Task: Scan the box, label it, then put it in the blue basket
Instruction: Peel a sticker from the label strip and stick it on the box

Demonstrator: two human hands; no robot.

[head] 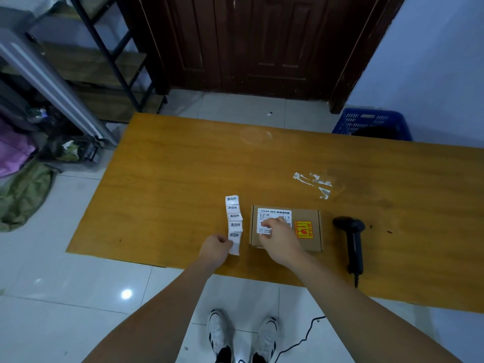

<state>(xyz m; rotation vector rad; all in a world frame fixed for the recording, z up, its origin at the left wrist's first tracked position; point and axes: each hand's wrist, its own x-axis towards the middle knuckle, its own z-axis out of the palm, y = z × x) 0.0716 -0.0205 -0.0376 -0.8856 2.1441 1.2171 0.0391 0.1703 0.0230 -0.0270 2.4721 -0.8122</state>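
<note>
One flat brown cardboard box lies top-up on the yellow-orange wooden table, near the table's front edge. On the box lid: one white printed label and one orange-yellow sticker, side by side.

Just left of the box: one strip of white paper labels, five printed tags countable, running away from the front edge. The strip's near end is pinched in the left hand, fingers curled shut around it.

The right hand rests on the box lid, fingertips bunched together against the lower part of the white label. Cannot tell if a small label sits under them; the hand covers that spot and the box's front-left corner.

Right of the box, apart from it: one black handheld barcode scanner lying on the table, head pointing away, handle toward the front edge, black cable dropping to the floor.

One blue slatted plastic basket stands on the floor beyond the table's far right edge; its lower part is hidden by the table and its contents are dark, unreadable.

White torn residue is stuck on the table behind the box. Small print on the box label is too blurred to read fully. Two white shoes, cut off by the frame bottom.
</note>
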